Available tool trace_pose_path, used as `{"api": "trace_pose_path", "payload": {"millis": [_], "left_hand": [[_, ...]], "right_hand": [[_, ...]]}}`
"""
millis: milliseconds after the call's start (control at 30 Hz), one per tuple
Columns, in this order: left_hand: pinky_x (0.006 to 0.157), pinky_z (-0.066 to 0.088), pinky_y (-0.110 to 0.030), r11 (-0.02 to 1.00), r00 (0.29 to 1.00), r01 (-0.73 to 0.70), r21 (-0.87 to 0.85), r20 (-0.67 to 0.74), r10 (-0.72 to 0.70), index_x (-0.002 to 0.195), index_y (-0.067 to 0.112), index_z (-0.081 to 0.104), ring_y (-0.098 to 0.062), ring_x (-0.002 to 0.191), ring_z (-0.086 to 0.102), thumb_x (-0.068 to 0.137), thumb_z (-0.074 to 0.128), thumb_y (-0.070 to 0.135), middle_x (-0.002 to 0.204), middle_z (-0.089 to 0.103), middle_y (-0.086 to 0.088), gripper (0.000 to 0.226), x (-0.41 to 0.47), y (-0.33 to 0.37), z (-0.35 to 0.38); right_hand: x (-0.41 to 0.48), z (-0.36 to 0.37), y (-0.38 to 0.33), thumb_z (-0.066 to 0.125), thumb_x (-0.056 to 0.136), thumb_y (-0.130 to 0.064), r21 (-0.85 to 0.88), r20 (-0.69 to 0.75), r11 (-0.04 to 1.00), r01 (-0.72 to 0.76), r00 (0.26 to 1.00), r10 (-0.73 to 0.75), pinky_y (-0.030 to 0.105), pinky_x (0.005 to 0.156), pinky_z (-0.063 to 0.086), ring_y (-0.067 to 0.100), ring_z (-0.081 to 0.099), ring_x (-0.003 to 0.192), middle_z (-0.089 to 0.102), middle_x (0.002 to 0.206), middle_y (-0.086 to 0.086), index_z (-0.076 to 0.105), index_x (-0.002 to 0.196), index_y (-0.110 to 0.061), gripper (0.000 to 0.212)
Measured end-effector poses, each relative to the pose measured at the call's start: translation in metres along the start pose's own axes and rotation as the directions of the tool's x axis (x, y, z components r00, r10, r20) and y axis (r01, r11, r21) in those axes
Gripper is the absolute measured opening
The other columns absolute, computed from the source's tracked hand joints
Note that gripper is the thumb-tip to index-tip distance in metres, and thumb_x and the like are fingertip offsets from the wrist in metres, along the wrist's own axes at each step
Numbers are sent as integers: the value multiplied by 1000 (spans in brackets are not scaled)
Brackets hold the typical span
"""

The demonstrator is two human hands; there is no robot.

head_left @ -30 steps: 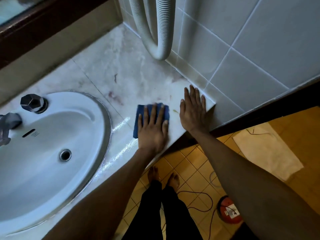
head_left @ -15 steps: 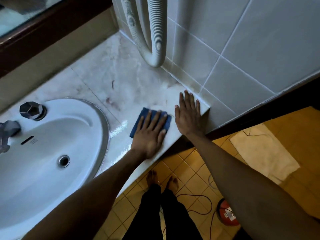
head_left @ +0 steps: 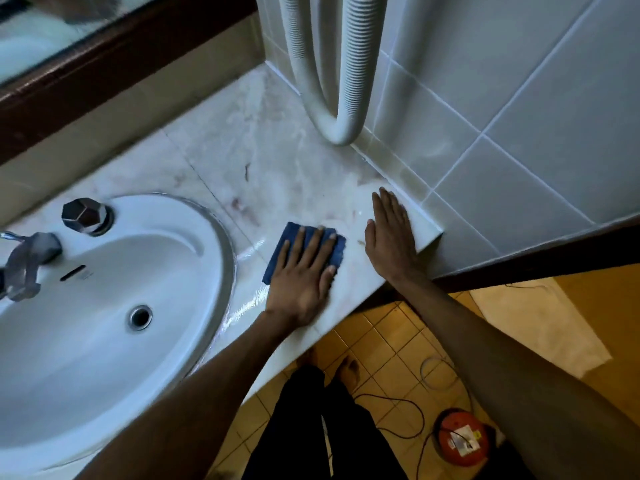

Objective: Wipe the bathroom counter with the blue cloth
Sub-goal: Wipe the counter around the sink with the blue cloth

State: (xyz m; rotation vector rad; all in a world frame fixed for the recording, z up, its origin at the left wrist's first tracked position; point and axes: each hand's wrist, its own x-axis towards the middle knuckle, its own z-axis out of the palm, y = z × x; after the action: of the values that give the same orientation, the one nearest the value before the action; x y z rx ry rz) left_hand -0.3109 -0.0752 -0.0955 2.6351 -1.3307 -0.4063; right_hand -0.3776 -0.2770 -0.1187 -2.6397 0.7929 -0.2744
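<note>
Our left hand (head_left: 304, 275) presses flat, fingers spread, on the blue cloth (head_left: 294, 245); our right hand (head_left: 391, 237) lies flat on the counter (head_left: 277, 168) just beside. The sink (head_left: 86, 341), left of our hands, holds nothing.

Cloth (head_left: 304, 247): dark blue, plain.
Worktop (head_left: 263, 161): pale marble, veined grey and pink.
Basin (head_left: 104, 306): white, rimmed in silver.
Hose (head_left: 349, 64): white, ribbed.
Wall tiles (head_left: 519, 98): pale grey, lined with white grout.
Floor (head_left: 388, 344): yellow-orange, gridded in small squares.
Reel (head_left: 462, 438): red, labelled white.
</note>
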Motion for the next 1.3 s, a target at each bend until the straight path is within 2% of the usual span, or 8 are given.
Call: {"api": "trace_pose_path", "payload": {"millis": [100,400,600,767,900,1000,1133,1300], "left_hand": [[127,3,-44,1000,999,-31,2,-10,31,161,32,3,-19,156,-7,107,19,45,169,3,8,58,2,-27,-6],[126,-5,-46,955,964,262,-140,-15,-267,161,30,2,-25,156,-6,106,17,45,170,-1,3,59,127,-124,-54],[125,-6,-48,777,788,612,-149,32,-615,160,29,-10,-27,155,-14,105,13,50,169,-14,1,63,138,-228,-92],[124,-5,-50,683,694,718,-137,53,-718,159,31,-13,-28,155,-14,105,12,49,168,-14,3,63,128,-277,-107],[123,-10,-55,595,610,775,-213,5,-792,160,25,-10,-34,154,-17,105,12,47,169,-13,-2,63,165,-252,-99],[121,-13,-53,719,731,662,-211,-30,-682,161,23,-8,-34,154,-16,105,12,47,169,-11,-3,64,217,-222,-97],[124,-10,-48,935,941,336,-114,-12,-339,161,26,-2,-30,156,-9,106,9,47,170,-4,0,60,276,-222,-107],[126,0,-44,998,998,45,40,-34,-43,161,32,1,-21,157,-1,107,11,47,169,5,7,57,241,-285,-109]], "right_hand": [[15,5,-12,39,103,-18,16,0,995,97,995,-97,42,122,24,29,28,149,32,160,16,35,150,0,51],[72,39,-65,41,102,-21,0,7,973,230,973,-230,47,118,31,34,37,144,40,154,20,45,144,2,48],[132,63,-120,32,101,-30,-11,91,972,235,968,-233,47,119,28,35,35,145,37,155,22,44,145,2,56],[178,84,-154,34,102,-32,-24,88,973,229,970,-227,49,120,26,36,33,146,35,156,23,43,146,3,57],[189,92,-159,40,101,-31,-36,4,983,180,984,-180,47,121,24,28,33,147,36,158,15,44,146,-4,52],[189,95,-157,43,101,-32,-31,-43,981,191,980,-192,43,121,24,24,33,147,37,158,11,45,147,-8,51],[190,92,-157,47,101,-31,22,-66,984,176,982,-174,40,121,24,21,31,148,37,158,8,45,147,-11,50],[190,92,-157,46,100,-31,26,-67,984,177,982,-175,43,119,25,21,31,148,35,159,8,45,146,-11,50]]}}
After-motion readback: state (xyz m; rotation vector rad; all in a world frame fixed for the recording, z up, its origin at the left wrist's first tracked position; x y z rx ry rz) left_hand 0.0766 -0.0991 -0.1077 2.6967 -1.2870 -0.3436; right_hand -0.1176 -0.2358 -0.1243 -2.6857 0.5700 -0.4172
